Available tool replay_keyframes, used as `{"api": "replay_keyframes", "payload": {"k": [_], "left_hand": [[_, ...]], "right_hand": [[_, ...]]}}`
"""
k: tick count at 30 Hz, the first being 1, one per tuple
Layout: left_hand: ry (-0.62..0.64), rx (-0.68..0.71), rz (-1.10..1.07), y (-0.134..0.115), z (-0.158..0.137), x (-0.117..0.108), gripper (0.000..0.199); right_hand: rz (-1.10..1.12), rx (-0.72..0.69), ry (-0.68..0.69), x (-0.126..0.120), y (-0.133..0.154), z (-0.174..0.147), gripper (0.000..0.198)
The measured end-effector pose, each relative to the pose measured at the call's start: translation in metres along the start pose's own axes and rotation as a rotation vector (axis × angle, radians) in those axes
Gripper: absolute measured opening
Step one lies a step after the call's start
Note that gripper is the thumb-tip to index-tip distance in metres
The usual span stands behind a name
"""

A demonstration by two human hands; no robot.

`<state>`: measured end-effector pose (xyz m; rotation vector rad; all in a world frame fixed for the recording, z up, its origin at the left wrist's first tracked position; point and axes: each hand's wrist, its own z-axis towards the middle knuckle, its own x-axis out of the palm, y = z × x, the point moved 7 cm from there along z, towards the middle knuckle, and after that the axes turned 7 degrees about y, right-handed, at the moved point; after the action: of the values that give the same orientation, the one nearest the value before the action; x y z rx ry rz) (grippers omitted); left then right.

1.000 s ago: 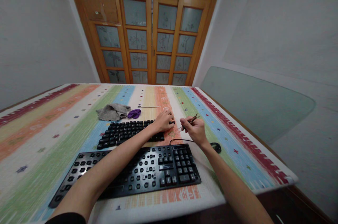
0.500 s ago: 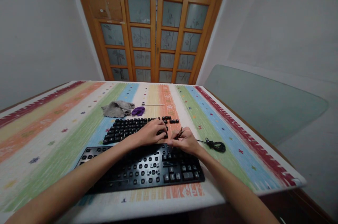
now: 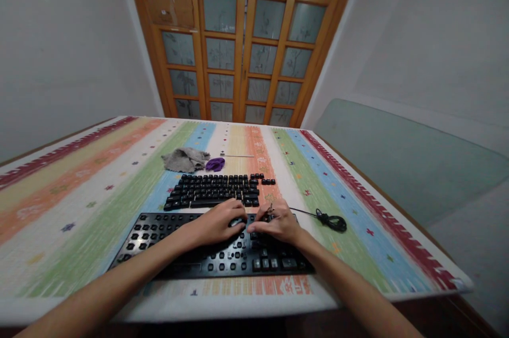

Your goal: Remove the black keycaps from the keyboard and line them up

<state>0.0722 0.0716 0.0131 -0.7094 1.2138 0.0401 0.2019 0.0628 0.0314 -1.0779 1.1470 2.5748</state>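
A black keyboard (image 3: pixel 159 226) lies in front of me with many keycaps off, baring rows of small switches. Some keycaps (image 3: pixel 274 262) remain at its right end. My left hand (image 3: pixel 218 221) rests over the middle of its upper edge, fingers curved and thumb apart from them; I make out nothing held. Close beside it, my right hand (image 3: pixel 280 221) is closed on a small thin dark tool (image 3: pixel 270 209), its shape mostly hidden by the fingers. Behind the keyboard, loose black keycaps (image 3: pixel 214 189) are laid out in keyboard order.
A grey cloth (image 3: pixel 185 159) and a bunched purple cloth (image 3: pixel 215 164) lie beyond the keycaps. Near them is a thin rod-like tool (image 3: pixel 238 156). The coiled cable (image 3: pixel 332 221) sits at the right on the striped tablecloth (image 3: pixel 131 179). Wooden doors (image 3: pixel 242 51) stand behind.
My left hand has come back from the laid-out keycaps to the keyboard's upper edge. My right hand, still closed on the small tool, is now lower over the keyboard. The view has shifted slightly.
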Motion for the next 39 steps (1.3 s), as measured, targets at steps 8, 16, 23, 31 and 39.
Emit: {"api": "replay_keyframes", "payload": {"k": [8,16,23,31,39], "left_hand": [[0.014,-0.006,0.003,-0.001,0.001,-0.001,0.012],[0.012,-0.032,0.02,-0.001,0.001,-0.001,0.011],[0.017,-0.029,0.06,-0.001,0.001,0.0,0.014],[0.003,-0.009,0.007,-0.01,0.002,-0.009,0.014],[-0.034,-0.059,-0.278,-0.021,0.012,-0.021,0.038]], "right_hand": [[-0.043,-0.065,0.083,0.009,0.006,0.003,0.048],[0.066,0.22,0.046,0.004,-0.009,0.011,0.054],[0.144,0.421,0.08,0.012,-0.03,0.011,0.056],[0.299,0.459,0.036,0.005,-0.042,0.007,0.053],[0.363,0.264,-0.094,-0.022,-0.029,0.006,0.05]]}}
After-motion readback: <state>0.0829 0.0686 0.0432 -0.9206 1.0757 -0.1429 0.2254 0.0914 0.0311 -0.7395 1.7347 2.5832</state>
